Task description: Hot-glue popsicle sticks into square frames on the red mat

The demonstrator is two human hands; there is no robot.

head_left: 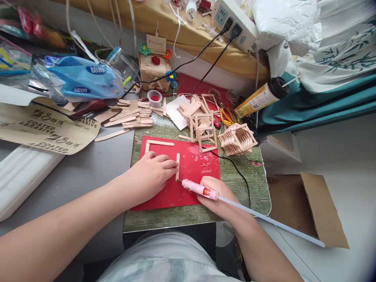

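The sheet (pixel 158 197) is red, flecked with white; the counter (pixel 255 188) under it is streaky green. The glue gun (pixel 194 187) is pink, its glue stick (pixel 273 223) translucent white. The curtain (pixel 331 103) is teal, the tissue pack (pixel 85 78) blue.

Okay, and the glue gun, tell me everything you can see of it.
The glue gun has a slim pink body, patterned near the front, with an orange-red patch towards the back and a dark tip. A long, translucent whitish glue stick trails from its rear. The right hand holds it over the red sheet, pointing left and slightly away. Its tip is at a craft stick's near end; contact is unclear.
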